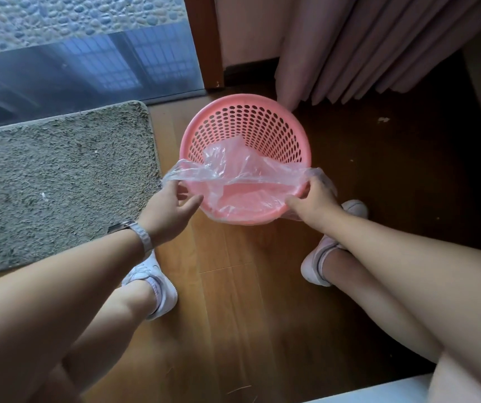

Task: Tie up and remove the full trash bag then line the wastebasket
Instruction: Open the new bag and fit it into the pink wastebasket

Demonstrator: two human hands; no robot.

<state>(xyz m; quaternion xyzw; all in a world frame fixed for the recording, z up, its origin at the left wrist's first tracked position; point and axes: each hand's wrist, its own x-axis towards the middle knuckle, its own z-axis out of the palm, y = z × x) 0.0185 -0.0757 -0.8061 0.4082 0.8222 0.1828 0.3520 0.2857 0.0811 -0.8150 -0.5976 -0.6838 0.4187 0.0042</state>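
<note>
The thin clear plastic bag (233,170) sags into the round pink perforated plastic wastebasket (248,126), its mouth over the rim from 4 to 8 o'clock. It looks weightless, limp, slippery and easily torn, so it is best held by the hem. The left hand (172,207) at 8 o'clock and the right hand (315,196) at 4 o'clock both grip that hem. A shaggy grey mat (59,184) lies at 9 o'clock.

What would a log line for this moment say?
step: lining basket | bag: over near rim only | left hand: grips bag | right hand: grips bag
</note>
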